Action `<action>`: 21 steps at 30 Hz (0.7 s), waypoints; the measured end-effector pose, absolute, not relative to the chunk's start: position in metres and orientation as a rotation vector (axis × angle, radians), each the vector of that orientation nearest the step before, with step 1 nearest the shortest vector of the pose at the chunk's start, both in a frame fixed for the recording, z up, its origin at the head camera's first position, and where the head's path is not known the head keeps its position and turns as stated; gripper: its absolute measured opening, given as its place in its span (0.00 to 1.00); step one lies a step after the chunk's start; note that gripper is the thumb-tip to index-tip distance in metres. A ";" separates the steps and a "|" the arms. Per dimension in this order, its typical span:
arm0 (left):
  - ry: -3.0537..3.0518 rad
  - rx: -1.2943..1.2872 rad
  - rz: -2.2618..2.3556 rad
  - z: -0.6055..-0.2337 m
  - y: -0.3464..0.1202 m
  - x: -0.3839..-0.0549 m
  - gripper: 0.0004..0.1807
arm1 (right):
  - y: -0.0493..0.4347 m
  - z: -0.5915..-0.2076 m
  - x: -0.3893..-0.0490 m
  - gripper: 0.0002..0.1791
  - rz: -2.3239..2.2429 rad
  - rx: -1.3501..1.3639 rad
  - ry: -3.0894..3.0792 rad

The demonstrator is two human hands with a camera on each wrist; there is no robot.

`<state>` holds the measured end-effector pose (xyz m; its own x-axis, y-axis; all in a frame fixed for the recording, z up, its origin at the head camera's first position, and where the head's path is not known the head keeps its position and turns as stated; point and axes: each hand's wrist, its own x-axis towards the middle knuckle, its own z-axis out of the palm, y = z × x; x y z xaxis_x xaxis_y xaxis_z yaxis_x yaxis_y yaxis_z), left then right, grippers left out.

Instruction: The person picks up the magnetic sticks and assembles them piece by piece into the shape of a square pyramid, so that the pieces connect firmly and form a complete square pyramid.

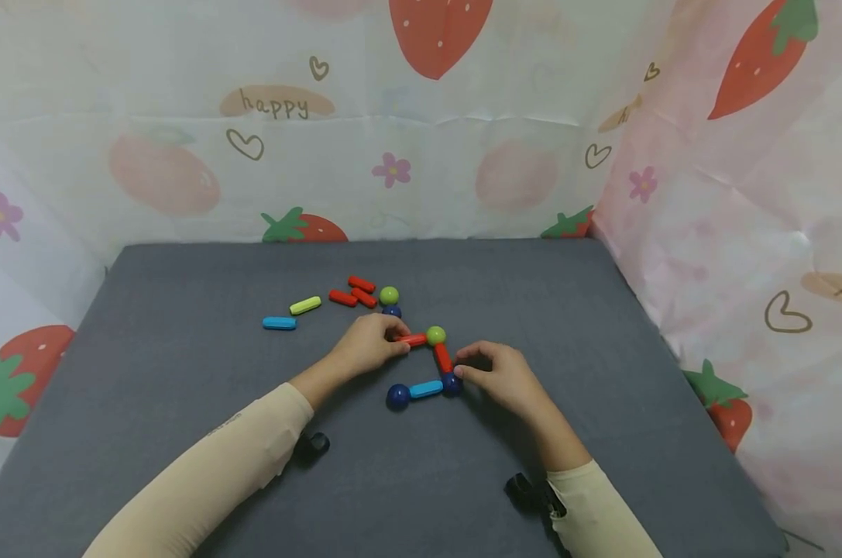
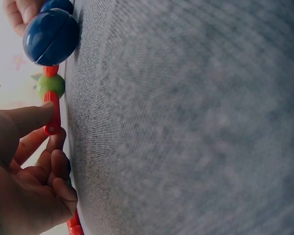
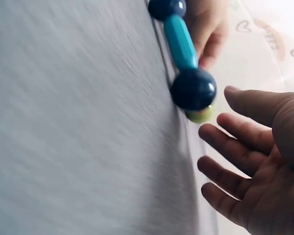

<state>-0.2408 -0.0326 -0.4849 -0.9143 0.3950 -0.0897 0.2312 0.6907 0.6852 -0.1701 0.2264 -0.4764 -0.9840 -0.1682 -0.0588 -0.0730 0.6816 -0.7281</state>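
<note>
My left hand [image 1: 370, 342] pinches a short red rod [image 2: 53, 113] between thumb and fingers. That rod's far end meets a green ball [image 1: 436, 335]. From the green ball a second red rod [image 1: 443, 359] runs to a dark blue ball [image 3: 194, 89], and a light blue rod [image 1: 426, 389] links it with another dark blue ball [image 1: 398, 397]. My right hand [image 1: 504, 377] is beside the corner blue ball, fingers spread and holding nothing, as the right wrist view shows. All these pieces form one open-sided chain.
Behind my left hand are a loose green ball [image 1: 389, 295] and a dark blue ball [image 1: 392, 311]. Three red rods [image 1: 342, 297], a yellow-green rod [image 1: 305, 305] and a light blue rod [image 1: 280, 323] lie to their left. A grey cloth [image 1: 204, 349] covers the table.
</note>
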 end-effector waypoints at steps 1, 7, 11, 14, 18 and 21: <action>2.667 0.506 1.038 -0.485 -0.032 -0.240 0.08 | 0.227 -0.474 -0.174 0.16 -1.197 -0.213 2.761; 2.661 0.524 1.028 -0.482 -0.031 -0.240 0.08 | 0.231 -0.465 -0.203 0.18 -1.252 -0.288 2.679; 2.660 0.530 1.010 -0.482 -0.031 -0.241 0.09 | 0.231 -0.467 -0.223 0.19 -1.237 -0.397 2.616; 2.661 0.523 1.002 -0.482 -0.031 -0.240 0.10 | 0.230 -0.468 -0.235 0.20 -1.201 -0.493 2.561; 2.663 0.519 1.000 -0.482 -0.029 -0.240 0.10 | 0.228 -0.468 -0.246 0.22 -1.158 -0.589 2.481; 2.659 0.518 1.003 -0.482 -0.029 -0.240 0.10 | 0.227 -0.469 -0.252 0.23 -1.131 -0.618 2.438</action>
<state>-0.2402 -0.0289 -0.4819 -0.9050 0.4115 -0.1077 0.2378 0.6994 0.6740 -0.2517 0.2271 -0.4686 -0.8304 -0.5353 -0.1544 -0.2280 0.5794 -0.7825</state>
